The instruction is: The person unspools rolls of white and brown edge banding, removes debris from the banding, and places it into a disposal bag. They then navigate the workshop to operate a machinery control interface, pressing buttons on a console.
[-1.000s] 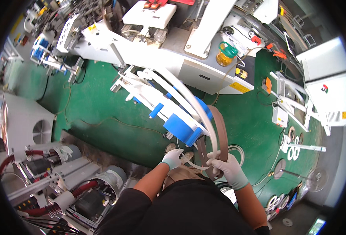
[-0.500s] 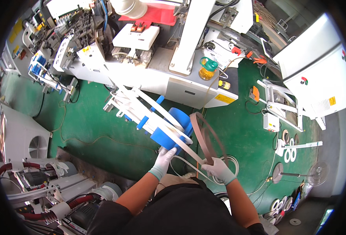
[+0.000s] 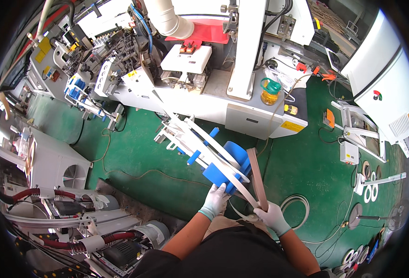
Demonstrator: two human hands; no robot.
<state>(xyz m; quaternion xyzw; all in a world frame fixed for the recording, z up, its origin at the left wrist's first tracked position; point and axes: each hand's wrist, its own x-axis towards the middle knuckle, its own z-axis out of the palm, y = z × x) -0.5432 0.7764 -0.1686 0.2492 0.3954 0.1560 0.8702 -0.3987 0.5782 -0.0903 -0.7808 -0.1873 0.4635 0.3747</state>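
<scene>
My right hand (image 3: 272, 217) is closed on the lower end of a brown band coil (image 3: 257, 178), which stands nearly edge-on. A pale flat strip (image 3: 241, 187) slants from the machine down to the same hand; whether the fingers grip it too, I cannot tell. My left hand (image 3: 214, 202) has its fingers closed at the lower edge of a blue reel holder (image 3: 217, 174). This holder sits on a white frame with long arms (image 3: 212, 147) and blue rollers (image 3: 193, 157). The brown coil is just right of the holder, and its far side is hidden.
Ahead stands a long white machine (image 3: 204, 110) with a green-lidded jar (image 3: 269, 95) on it. Motors with red hoses (image 3: 116, 236) are at lower left. A hose coil (image 3: 295, 208) lies on the green floor, right of my hand. White rings (image 3: 371, 192) lie farther right.
The view has shifted, so the scene sits farther right. The brown coil has turned from an open loop to nearly edge-on. Both hands stay near the blue reel holder.
</scene>
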